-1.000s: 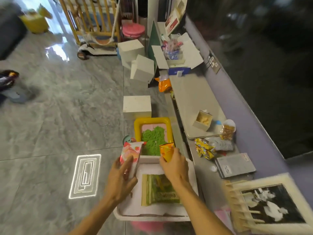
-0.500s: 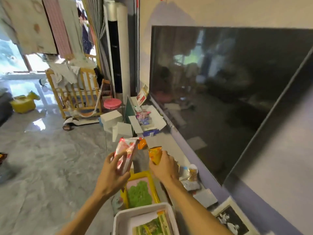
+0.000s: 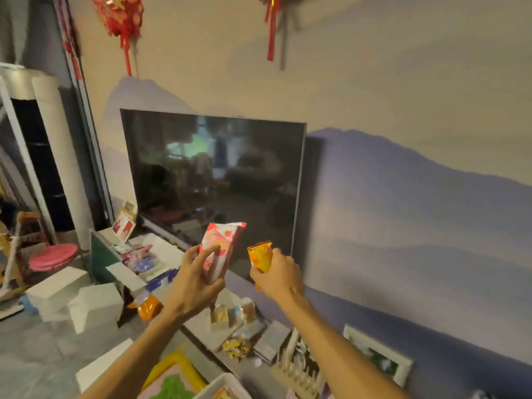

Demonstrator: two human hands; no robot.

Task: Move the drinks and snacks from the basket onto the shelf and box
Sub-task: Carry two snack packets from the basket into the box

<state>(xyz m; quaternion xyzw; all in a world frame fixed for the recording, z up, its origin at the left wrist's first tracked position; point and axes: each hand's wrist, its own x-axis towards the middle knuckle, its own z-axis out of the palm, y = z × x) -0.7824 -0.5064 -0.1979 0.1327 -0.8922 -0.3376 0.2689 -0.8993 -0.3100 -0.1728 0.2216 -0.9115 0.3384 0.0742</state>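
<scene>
Two snack packets held high at frame centre.
The left hand [image 3: 190, 286] clamps its fingers on the pink packet [image 3: 220, 249], and the right hand [image 3: 277, 276] wraps its fingers round the orange packet [image 3: 260, 254]. Both are held above the basket [image 3: 218, 384] at the bottom edge, probably bound for the shelf [image 3: 198, 323] below.

A single wide-angle view from the person's head faces forward and slightly down toward the wall [image 3: 403, 139] and television [image 3: 213, 180], with the left hand [image 3: 190, 286] and right hand [image 3: 277, 279] close up at lower centre of the frame
</scene>
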